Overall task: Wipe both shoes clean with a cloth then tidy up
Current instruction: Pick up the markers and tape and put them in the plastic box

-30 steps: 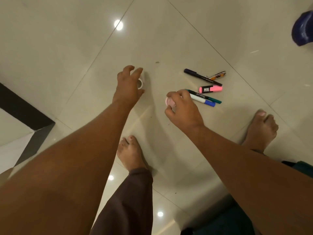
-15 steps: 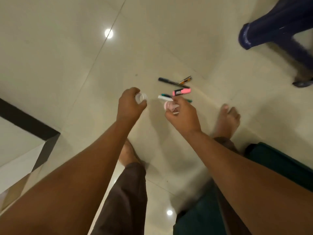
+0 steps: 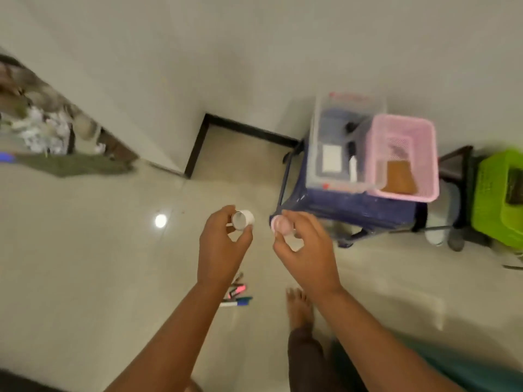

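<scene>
left hand grips small white roll | right hand pinches pink round piece | pens on floor, 6 o'clock of left hand | blue stool carrying clear box, pink basket, 2 o'clock | green basket, 3 o'clock

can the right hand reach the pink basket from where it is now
Probably yes. The pink basket sits open-topped on the blue stool, ahead and right of the right hand, nothing between them. That hand pinches a small pink object, so its grip is taken.
</scene>
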